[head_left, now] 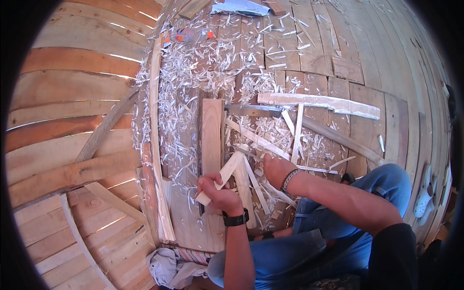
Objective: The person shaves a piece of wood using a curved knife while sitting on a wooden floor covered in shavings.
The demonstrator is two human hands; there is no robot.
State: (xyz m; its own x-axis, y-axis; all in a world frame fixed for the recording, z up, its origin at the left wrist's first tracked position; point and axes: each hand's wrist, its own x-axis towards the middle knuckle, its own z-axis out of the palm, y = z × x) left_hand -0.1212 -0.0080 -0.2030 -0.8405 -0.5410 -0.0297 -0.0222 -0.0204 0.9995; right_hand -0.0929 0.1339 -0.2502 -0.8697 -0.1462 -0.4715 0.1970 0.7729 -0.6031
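My left hand [220, 194] grips a short pale wood strip [231, 168], which slants up and to the right, its lower end poking out past the palm. Closed in a fist, my right hand [279, 170] lies just right of the strip's upper end. A narrow grey knife blade [249, 153] reaches from this fist toward the strip; the handle is hidden in my fingers. Beside my left hand runs a flat reddish-brown board [212, 135]. Several pale wood sticks [261, 137] lie around and beyond my hands.
A toothed saw blade [253, 111] lies past my hands, near a thick pale wood piece [319, 104]. Shavings [188, 72] cover much of the plank floor. A long batten [155, 140] runs at left. A clear bottle [191, 35] lies far off; pale clogs [424, 195] sit at right.
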